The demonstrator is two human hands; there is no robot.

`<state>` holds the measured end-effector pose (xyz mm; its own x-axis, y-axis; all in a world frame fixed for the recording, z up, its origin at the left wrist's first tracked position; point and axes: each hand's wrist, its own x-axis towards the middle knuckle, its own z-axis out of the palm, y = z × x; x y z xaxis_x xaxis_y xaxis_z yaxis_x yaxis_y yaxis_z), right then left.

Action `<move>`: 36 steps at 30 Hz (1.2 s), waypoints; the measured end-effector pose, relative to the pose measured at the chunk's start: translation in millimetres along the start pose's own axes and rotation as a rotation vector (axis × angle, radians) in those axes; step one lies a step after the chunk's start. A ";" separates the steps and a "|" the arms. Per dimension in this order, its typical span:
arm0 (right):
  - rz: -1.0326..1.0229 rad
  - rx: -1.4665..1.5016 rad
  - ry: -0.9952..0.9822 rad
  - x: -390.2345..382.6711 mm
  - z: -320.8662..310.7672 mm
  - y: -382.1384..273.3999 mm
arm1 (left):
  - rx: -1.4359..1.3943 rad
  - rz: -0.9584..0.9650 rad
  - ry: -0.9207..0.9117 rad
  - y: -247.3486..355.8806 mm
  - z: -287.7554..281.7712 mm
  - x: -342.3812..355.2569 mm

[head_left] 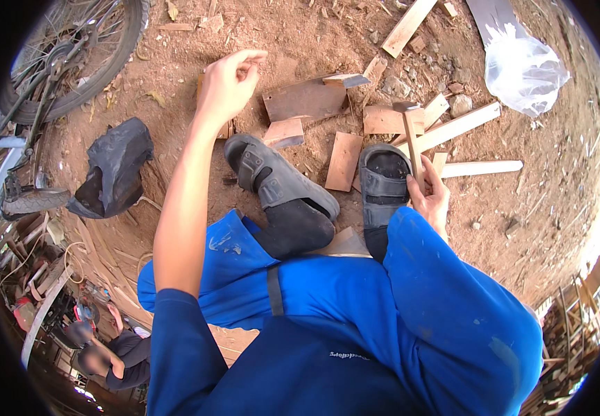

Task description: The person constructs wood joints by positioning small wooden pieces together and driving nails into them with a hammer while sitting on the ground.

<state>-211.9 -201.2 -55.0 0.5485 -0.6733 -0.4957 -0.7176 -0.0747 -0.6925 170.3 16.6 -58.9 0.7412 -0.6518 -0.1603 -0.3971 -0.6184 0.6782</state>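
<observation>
My right hand (430,197) is wrapped round the wooden handle of a hammer (413,142), held upright beside my right sandal (385,177). The hammer's head lies over a short wood block (387,120). Farther left and forward, my left hand (230,83) is raised above the dirt with curled fingers. Whatever it may pinch is hidden or too small to make out. A wide brown board (305,101) lies just right of that hand, with a small offcut (285,132) against its near edge. Another flat wood piece (344,161) rests between my sandals.
Wood strips (463,128) lie at the right, near a clear plastic bag (525,73). A bicycle wheel (116,55) stands at the far left, above a black plastic bag (116,166). Another person (123,357) is at the lower left. Scrap wood (570,326) is piled lower right.
</observation>
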 end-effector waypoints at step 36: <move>0.148 0.087 0.081 13.9 11.4 15.6 | -0.004 0.059 0.252 -13.2 41.1 6.5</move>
<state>-210.6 -203.4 -78.7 0.4005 -0.7297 -0.5542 -0.7460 0.0915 -0.6596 158.1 2.5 -98.5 0.8286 -0.5563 0.0627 -0.4414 -0.5805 0.6842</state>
